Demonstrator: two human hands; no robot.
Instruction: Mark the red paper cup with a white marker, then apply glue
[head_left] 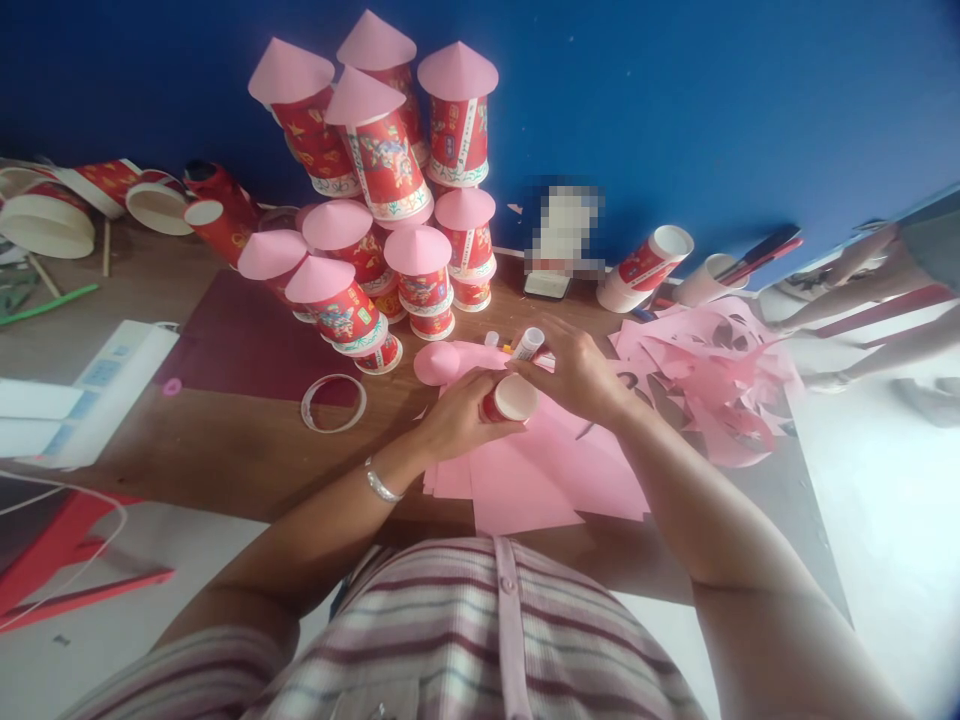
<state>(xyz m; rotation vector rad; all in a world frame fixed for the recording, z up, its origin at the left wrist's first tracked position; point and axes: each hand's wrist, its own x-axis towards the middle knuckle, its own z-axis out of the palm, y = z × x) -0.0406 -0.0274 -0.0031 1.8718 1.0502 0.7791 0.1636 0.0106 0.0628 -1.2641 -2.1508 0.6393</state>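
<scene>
My left hand (459,408) is wrapped round a small red paper cup (516,399), its pale round end facing up toward me. Just above the cup, my right hand (581,372) is closed on a white glue stick (529,343). A small white cap (491,339) lies beyond my hands. To the left of it rests a pink paper cone (437,363). Sheets of pink paper (517,480) are spread on the table beneath both hands. Scissors (628,380), partly hidden by my right hand and wrist, lie on the right.
Stacked red paper cups with pink cone tops (382,165) stand along the blue wall. Pink paper scraps (720,380) pile up at right, near a pen cup (709,280). A white ring (334,403) lies left of my hands. Another person's arms (877,290) show at far right.
</scene>
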